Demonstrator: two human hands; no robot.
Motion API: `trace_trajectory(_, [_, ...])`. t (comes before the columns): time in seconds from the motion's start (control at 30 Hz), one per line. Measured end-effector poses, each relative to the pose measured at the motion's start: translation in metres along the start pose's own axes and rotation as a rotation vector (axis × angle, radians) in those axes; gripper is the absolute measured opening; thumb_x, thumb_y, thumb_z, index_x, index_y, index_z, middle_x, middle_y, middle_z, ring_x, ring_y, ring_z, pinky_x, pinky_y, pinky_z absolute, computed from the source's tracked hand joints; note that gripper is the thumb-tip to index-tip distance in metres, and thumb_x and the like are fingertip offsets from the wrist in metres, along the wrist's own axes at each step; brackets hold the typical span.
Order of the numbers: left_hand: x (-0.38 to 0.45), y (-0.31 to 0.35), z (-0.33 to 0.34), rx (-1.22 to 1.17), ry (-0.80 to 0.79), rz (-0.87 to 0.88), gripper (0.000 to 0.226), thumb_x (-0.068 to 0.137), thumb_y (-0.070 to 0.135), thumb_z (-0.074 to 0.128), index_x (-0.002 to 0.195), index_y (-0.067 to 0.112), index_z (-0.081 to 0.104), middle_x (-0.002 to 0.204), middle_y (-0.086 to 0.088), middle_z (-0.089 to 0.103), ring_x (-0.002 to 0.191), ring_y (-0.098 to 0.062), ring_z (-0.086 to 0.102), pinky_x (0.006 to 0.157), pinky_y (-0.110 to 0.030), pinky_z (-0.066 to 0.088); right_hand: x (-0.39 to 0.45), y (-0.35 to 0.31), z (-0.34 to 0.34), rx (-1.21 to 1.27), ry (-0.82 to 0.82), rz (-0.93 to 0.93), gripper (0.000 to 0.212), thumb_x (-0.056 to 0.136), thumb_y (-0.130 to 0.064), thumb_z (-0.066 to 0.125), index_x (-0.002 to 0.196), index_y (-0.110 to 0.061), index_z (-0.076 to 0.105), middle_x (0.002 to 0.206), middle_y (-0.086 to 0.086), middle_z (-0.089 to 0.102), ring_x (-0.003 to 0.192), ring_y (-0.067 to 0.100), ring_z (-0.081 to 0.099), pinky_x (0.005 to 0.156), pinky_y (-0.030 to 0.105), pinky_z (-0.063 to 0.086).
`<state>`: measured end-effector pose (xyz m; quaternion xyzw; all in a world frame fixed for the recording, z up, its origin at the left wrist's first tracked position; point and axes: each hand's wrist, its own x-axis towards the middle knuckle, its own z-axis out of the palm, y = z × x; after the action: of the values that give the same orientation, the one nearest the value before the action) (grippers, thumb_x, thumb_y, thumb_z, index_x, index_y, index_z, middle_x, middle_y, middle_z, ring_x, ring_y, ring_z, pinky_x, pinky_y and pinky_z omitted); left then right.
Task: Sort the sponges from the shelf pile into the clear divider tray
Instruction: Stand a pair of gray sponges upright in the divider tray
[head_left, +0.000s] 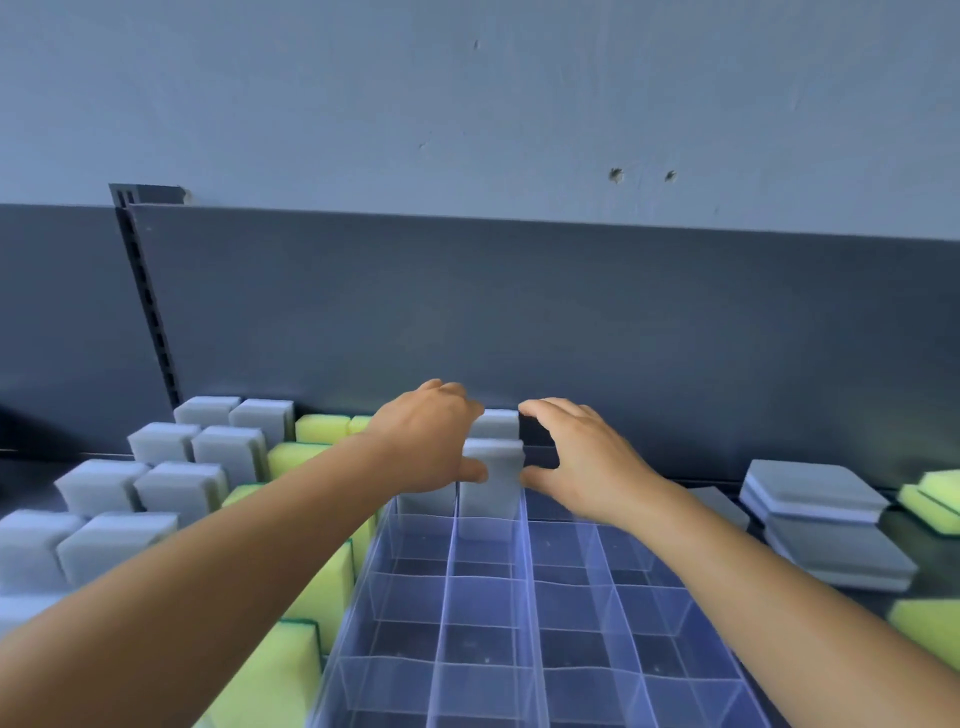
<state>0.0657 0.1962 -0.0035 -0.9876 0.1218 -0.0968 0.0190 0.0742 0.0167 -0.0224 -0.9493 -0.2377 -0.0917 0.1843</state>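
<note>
- The clear divider tray (540, 623) lies nearest, its thin see-through walls making a grid of square cells over a dark shelf; most of the near cells hold nothing.
- Left of the tray stand yellow-green sponges (275, 670) on edge, and beyond them rows of grey sponges (176, 488), also upright.
- To the right of the tray, grey sponges lie flat in a stack (826, 525), with more yellow-green ones (935, 499) at the picture's edge.
- Both bare forearms reach forward over the tray to its far end.
- There an upright grey sponge (491, 478) stands in a far cell of the second column from the left, with another grey sponge (496, 423) just behind it.
- The left hand (431, 441) is palm down, its thumb pressed on the sponge's left side and its fingers curled over the top.
- The right hand (582, 457) is arched, its thumb touching the sponge's right side, its fingers curved above a dark gap beside it; whether they touch anything cannot be told.
</note>
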Motion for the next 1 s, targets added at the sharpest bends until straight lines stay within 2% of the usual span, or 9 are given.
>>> trace_trajectory(0.1, [0.006,0.026,-0.002,-0.032,0.013,0.071,0.057,0.084,0.050,0.060,0.129,0.018,0.049,0.131,0.001,0.051,0.122,-0.020,0.045,0.096,-0.039,0.046,-0.014,0.015,-0.012,-0.031,-0.002,0.024,0.066,0.090,-0.036,0.058,0.146,-0.022,0.025,0.153,-0.010,0.026,0.141,0.013,0.021,0.107,0.030,0.029])
trace_trajectory(0.2, [0.016,0.055,-0.001,-0.030,0.014,0.115,0.055,0.087,0.050,0.056,0.129,0.017,0.049,0.131,0.002,0.052,0.122,-0.019,0.047,0.088,-0.036,0.046,-0.027,0.036,-0.020,-0.053,-0.011,0.071,0.071,0.091,-0.038,0.056,0.149,-0.020,0.019,0.157,-0.008,0.019,0.144,0.013,0.015,0.112,0.029,0.023])
trace_trajectory(0.33, [0.031,0.091,0.007,-0.046,-0.009,0.171,0.048,0.087,0.049,0.055,0.122,0.014,0.052,0.122,-0.001,0.055,0.115,-0.021,0.050,0.084,-0.035,0.047,-0.045,0.067,-0.031,-0.077,-0.021,0.148,0.071,0.091,-0.036,0.055,0.150,-0.020,0.018,0.158,-0.007,0.017,0.145,0.013,0.013,0.112,0.027,0.021])
trace_trajectory(0.47, [0.046,0.129,0.017,-0.076,-0.043,0.224,0.047,0.088,0.045,0.056,0.123,0.014,0.052,0.125,-0.002,0.054,0.118,-0.022,0.050,0.089,-0.035,0.045,-0.063,0.101,-0.040,-0.081,-0.022,0.214,0.069,0.092,-0.035,0.054,0.149,-0.020,0.020,0.158,-0.006,0.017,0.145,0.014,0.013,0.113,0.028,0.019])
trace_trajectory(0.63, [0.067,0.171,0.030,-0.077,-0.119,0.253,0.051,0.088,0.047,0.054,0.125,0.013,0.050,0.124,-0.003,0.053,0.114,-0.023,0.050,0.079,-0.035,0.044,-0.079,0.145,-0.048,-0.103,-0.020,0.290,0.068,0.092,-0.033,0.054,0.149,-0.019,0.021,0.158,-0.004,0.018,0.145,0.015,0.014,0.115,0.029,0.018])
trace_trajectory(0.8, [0.086,0.201,0.047,-0.032,-0.187,0.250,0.036,0.089,0.045,0.052,0.102,0.011,0.050,0.116,-0.006,0.054,0.108,-0.025,0.051,0.070,-0.033,0.038,-0.086,0.185,-0.058,-0.139,-0.023,0.352,0.065,0.091,-0.029,0.053,0.148,-0.018,0.023,0.157,-0.002,0.021,0.144,0.018,0.019,0.114,0.028,0.019])
trace_trajectory(1.0, [0.105,0.221,0.066,0.017,-0.219,0.233,0.044,0.090,0.048,0.051,0.117,0.012,0.053,0.123,-0.006,0.053,0.115,-0.026,0.050,0.077,-0.033,0.039,-0.085,0.223,-0.061,-0.191,-0.067,0.374,0.062,0.093,-0.025,0.052,0.148,-0.019,0.023,0.156,-0.003,0.022,0.143,0.020,0.021,0.114,0.031,0.021])
